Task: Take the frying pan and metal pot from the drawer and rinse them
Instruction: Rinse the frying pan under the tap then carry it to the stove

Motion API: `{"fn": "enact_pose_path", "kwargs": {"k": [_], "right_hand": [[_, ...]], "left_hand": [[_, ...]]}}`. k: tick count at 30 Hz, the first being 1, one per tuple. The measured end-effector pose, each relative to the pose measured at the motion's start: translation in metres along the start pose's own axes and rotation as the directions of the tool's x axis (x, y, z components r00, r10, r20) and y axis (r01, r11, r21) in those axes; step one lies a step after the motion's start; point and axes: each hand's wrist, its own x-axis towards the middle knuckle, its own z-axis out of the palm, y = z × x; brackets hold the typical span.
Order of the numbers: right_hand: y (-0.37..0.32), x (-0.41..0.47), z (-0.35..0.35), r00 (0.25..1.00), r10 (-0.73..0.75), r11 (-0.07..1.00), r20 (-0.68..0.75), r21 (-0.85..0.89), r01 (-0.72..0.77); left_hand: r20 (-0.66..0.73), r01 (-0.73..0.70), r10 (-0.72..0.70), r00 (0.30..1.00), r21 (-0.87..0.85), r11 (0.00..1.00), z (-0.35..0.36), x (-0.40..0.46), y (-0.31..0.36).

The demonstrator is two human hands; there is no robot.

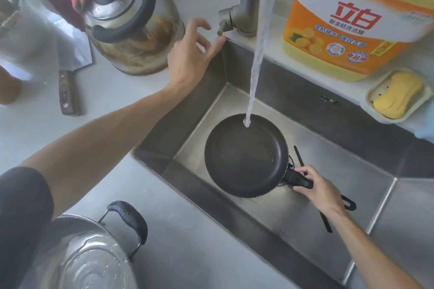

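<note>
Two hands share our rinsing step: our right hand (321,187) grips the black round frying pan (246,156) in the steel sink (293,213) under running water, our left hand (191,54) spread open beside the faucet lever (223,27), and next, we judge, comes the shiny metal pot (79,258) waiting near-left.

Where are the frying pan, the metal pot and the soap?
frying pan (244,157): head view, dark inner base.
metal pot (77,263): head view, shiny inside wall.
soap (397,94): head view, yellow top.
</note>
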Motion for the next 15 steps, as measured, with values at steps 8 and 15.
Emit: {"fn": "enact_pose_path", "kwargs": {"k": [8,15], "right_hand": [[0.000,-0.006,-0.005,0.999,-0.027,0.999,-0.044,0.041,0.029],[0.014,-0.016,-0.017,1.000,0.006,0.966,-0.012,0.258,-0.002]], "left_hand": [[0.891,-0.478,-0.395,0.224,0.454,0.752,0.024,-0.071,-0.054],[0.943,-0.117,-0.237,0.235,0.270,0.956,0.008,-0.060,-0.057]]}}
